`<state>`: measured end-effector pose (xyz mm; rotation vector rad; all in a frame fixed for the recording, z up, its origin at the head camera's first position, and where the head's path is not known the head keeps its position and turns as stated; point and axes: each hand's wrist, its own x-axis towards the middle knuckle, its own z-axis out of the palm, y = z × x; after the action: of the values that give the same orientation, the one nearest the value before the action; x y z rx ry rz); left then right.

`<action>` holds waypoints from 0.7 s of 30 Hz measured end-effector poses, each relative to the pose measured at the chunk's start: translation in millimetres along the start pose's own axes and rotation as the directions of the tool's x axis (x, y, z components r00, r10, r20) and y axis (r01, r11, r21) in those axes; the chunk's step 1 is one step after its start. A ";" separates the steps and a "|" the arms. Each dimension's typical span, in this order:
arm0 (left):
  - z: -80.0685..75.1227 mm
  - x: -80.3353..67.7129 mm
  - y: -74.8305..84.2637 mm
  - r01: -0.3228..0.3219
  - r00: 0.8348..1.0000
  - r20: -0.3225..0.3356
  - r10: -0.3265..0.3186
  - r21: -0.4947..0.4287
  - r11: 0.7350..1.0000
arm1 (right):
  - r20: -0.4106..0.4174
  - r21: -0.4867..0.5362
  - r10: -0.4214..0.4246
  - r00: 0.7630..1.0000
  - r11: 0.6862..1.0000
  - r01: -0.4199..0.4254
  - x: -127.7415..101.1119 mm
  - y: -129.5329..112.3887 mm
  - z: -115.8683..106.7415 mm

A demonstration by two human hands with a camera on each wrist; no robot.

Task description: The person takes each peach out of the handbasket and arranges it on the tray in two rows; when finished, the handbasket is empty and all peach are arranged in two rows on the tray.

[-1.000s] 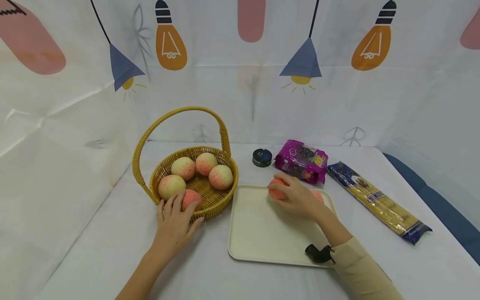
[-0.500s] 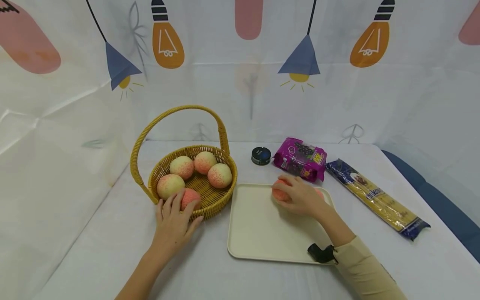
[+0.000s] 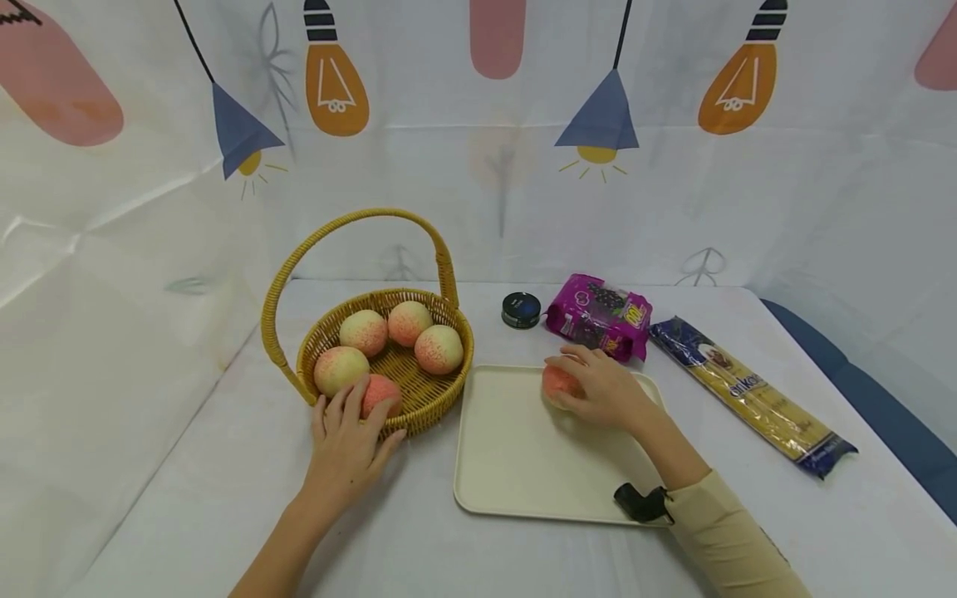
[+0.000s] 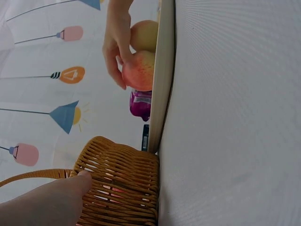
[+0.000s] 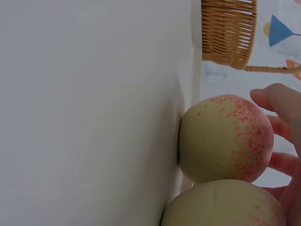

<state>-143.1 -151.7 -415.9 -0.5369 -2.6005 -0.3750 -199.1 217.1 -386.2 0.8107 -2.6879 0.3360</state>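
Right grip curled round one peach (image 3: pixel 561 383) on the tray (image 3: pixel 516 465); left grip flat against the basket (image 3: pixel 419 407).
Change over the last second: right hand (image 3: pixel 609 390) carried that peach a little further back and right on the tray and has it down on the surface, fingers not yet off it. Looks like the placement is nearly done, release pending. A second peach (image 5: pixel 225 207) sits touching it, hidden behind the hand in the head view. Left hand (image 3: pixel 350 444) hasn't moved: straight fingers on the basket's near wall beside the reddest peach (image 3: pixel 381 393), holding nothing. Count: 5 peaches in the basket, 2 on the tray, 7 total; 1 basket, 1 tray, 1 purple snack bag (image 3: pixel 600 317), 1 round dark tin (image 3: pixel 521 309), 1 long pasta pack (image 3: pixel 751 397), all on the table (image 3: pixel 449 548).
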 end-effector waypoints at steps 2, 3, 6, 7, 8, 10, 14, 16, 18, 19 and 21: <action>-0.2 -0.5 -0.3 -0.001 1.000 -0.001 0.001 0.002 1.000 | 0.006 -0.005 0.002 1.000 1.000 -0.002 0.7 -0.7 0.3; -0.2 -0.6 -0.3 -0.001 1.000 0.001 0.001 0.003 1.000 | 0.004 -0.009 -0.006 1.000 1.000 0.006 1.2 -0.6 0.6; -0.4 -0.3 0.0 0.003 1.000 0.010 -0.003 -0.002 1.000 | -0.018 -0.020 -0.044 0.999 0.999 0.043 3.0 -0.6 1.3; -0.7 -0.3 0.1 0.006 1.000 0.014 -0.006 -0.003 1.000 | -0.027 -0.022 -0.061 0.998 0.998 0.060 4.1 -0.6 1.5; -1.5 -0.2 0.5 0.008 1.000 0.019 -0.008 -0.005 1.000 | -0.040 -0.025 -0.078 0.996 0.997 0.077 5.5 -0.8 1.7; -2.1 -0.1 0.9 0.013 1.000 0.025 -0.013 -0.006 1.000 | -0.062 -0.025 -0.113 0.992 0.993 0.111 8.5 -3.0 0.9; -2.8 0.3 1.3 0.015 0.999 0.031 -0.015 0.000 1.000 | -0.073 -0.014 -0.151 0.986 0.989 0.150 19.0 -12.2 -2.1; -2.5 0.5 1.0 0.011 0.999 0.030 -0.012 0.004 1.000 | -0.067 -0.014 -0.175 0.982 0.985 0.175 26.5 -18.1 -2.9; -2.3 0.5 0.9 0.010 0.999 0.030 -0.010 0.007 1.000 | -0.061 -0.012 -0.215 0.975 0.977 0.214 35.4 -24.6 -3.4; -2.4 0.3 1.1 0.010 1.000 0.030 -0.010 0.007 1.000 | -0.063 -0.016 -0.240 0.969 0.971 0.240 39.8 -27.7 -2.8; -2.6 -0.1 1.7 0.010 1.000 0.029 -0.011 0.006 1.000 | -0.075 -0.026 -0.292 0.954 0.957 0.290 48.7 -35.0 -1.3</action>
<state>-141.3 -151.2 -413.5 -0.5307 -2.6326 -0.3657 -217.5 165.0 -362.9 1.1461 -2.4488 0.2694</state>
